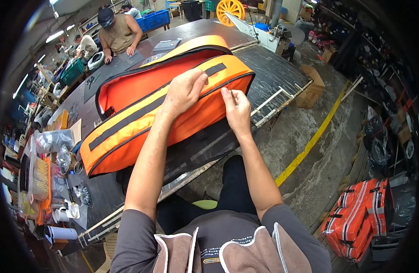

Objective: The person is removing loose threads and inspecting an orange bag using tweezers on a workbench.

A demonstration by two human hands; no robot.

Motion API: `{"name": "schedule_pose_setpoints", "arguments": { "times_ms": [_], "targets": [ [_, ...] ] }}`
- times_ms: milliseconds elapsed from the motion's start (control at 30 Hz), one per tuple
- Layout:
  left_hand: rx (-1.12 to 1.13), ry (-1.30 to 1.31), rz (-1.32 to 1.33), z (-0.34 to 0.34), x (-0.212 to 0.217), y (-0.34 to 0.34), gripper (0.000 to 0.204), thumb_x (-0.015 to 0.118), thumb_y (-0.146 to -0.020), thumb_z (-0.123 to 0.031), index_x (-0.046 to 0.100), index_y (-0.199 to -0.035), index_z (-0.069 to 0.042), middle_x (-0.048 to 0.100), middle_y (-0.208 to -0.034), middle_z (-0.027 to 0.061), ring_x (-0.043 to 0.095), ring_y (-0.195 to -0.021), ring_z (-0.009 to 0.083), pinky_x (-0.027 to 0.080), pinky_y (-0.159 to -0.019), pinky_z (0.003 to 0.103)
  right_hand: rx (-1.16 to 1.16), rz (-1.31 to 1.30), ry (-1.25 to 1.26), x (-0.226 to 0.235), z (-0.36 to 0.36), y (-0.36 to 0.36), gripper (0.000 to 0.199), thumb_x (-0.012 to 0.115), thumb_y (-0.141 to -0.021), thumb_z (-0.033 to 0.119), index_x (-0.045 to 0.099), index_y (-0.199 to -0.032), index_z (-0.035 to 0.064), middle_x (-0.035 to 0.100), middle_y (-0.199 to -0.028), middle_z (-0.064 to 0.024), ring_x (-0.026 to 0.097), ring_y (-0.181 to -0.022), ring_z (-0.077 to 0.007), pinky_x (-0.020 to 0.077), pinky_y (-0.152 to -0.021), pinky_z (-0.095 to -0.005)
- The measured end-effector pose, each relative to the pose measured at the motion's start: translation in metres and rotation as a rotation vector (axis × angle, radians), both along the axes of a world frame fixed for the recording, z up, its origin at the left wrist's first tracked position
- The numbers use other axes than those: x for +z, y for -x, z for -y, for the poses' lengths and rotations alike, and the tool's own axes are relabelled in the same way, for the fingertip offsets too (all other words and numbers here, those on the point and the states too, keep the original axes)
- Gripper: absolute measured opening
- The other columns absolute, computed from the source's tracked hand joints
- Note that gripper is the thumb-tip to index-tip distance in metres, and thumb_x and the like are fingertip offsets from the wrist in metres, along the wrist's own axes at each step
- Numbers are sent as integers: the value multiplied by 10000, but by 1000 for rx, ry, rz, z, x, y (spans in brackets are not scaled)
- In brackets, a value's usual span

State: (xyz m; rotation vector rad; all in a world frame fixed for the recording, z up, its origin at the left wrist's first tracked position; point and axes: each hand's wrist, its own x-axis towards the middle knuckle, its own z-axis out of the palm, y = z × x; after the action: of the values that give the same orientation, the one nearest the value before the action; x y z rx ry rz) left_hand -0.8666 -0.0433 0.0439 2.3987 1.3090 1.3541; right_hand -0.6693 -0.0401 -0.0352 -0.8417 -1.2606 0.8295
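Note:
A long orange bag (182,127) with black piping and a black strip along its side lies on the dark table in front of me. Its lid flap (191,45) is folded back, and the red lining (132,86) shows. My left hand (186,89) is closed against the bag's upper side, beside the black strip; whatever its curled fingers hold is hidden. Close to the piping at the bag's right end, my right hand (237,108) pinches thumb and finger together. Something thin and dark seems to be at those fingertips, too small to name.
Across the table (264,68) a person (121,34) in a cap works on dark flat pieces near scissors (92,81). Plastic containers (39,177) and bags crowd the left. Red bags (355,218) with reflective strips lie on the floor at right; a cardboard box (311,88) stands beside the table.

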Motion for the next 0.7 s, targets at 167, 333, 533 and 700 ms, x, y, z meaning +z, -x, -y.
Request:
{"name": "schedule_pose_setpoints", "arguments": {
  "times_ms": [167,333,533,700],
  "targets": [
    [87,54,-98,6,2,-15,157,741,-988,-62,806,-1128,-39,791,-1010,167,777,-875,315,623,-803,418,19,-75,172,2,-28,8,395,832,-1055,306,723,-807,19,575,-718,88,467,-675,-33,377,-610,-280],
    [88,36,-172,4,1,-8,157,769,-967,-78,829,-1112,-68,784,-1017,141,777,-892,334,627,-818,439,9,-90,152,-8,-37,14,337,803,-1038,250,733,-856,-24,641,-714,42,529,-665,-49,449,-619,-302],
    [75,-17,-374,-1,6,-8,153,797,-943,-121,861,-1080,-97,773,-1019,125,776,-926,353,628,-829,471,66,-186,99,-21,-40,16,233,834,-1040,197,765,-928,6,659,-812,71,532,-713,-32,435,-639,-253],
    [207,-6,-470,-2,2,-25,147,797,-936,-169,881,-1045,-120,770,-1034,122,787,-943,348,631,-837,481,64,-211,100,-24,-40,19,214,833,-1044,180,768,-942,3,674,-825,66,537,-725,-26,437,-650,-245]
  ]
}}
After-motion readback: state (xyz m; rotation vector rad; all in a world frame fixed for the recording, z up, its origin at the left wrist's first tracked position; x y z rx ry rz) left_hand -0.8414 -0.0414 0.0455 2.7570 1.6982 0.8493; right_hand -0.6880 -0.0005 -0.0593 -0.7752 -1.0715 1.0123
